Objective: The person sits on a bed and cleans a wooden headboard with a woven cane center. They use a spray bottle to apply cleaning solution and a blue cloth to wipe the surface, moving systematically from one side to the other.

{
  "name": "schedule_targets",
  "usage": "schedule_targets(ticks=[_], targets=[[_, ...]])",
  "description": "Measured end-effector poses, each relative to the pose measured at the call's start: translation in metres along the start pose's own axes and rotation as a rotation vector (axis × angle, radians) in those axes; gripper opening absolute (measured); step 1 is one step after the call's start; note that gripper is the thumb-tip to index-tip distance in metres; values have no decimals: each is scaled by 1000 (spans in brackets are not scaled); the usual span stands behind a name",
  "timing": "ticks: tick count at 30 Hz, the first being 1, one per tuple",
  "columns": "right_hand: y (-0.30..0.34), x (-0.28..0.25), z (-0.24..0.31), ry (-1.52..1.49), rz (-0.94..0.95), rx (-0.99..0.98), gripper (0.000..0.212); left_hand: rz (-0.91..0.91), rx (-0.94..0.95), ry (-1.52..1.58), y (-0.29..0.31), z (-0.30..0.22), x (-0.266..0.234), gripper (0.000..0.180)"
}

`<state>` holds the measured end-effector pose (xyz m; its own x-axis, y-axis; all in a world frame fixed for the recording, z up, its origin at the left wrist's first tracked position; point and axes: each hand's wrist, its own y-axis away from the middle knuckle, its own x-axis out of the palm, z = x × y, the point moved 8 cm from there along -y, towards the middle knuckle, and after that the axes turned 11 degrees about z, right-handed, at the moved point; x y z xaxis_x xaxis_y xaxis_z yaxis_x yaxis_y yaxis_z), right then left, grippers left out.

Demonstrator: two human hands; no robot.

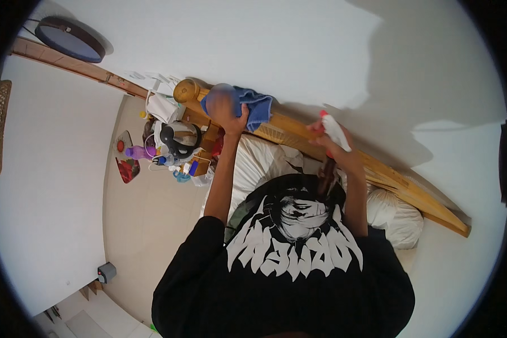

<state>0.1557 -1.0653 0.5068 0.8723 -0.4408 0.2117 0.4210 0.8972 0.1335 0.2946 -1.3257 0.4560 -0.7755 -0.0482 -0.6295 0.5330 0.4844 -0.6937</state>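
I saw the person's left hand (227, 116) holding a blue cloth (259, 107) against the wooden headboard (293, 128), near its round post (186, 90); the right hand (346, 155) was grasping a spray bottle (336, 134) before the black shirt (287, 312).

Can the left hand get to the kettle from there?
Probably yes: the kettle looks close to the left hand, down and to its left, and nothing seems to block the way. But that hand is on the blue cloth, so it might need to leave that first.
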Motion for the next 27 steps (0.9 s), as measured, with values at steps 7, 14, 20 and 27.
schedule_targets(ticks=[7, 14, 20, 27], targets=[[57, -32, 26, -134, -234, -127, 22, 198, 202, 56, -15, -44, 5, 23], [58, -27, 41, -18, -248, -145, 23, 494, 445, 179, 0, -113, 34, 25], [54, -19, 56, -17, -142, -170, 22, 401, 544, 48, -39, -12, -8, 32], [87, -37, 67, 73, -267, -203, 21, 282, 345, 2, -42, 16, -4, 20]])
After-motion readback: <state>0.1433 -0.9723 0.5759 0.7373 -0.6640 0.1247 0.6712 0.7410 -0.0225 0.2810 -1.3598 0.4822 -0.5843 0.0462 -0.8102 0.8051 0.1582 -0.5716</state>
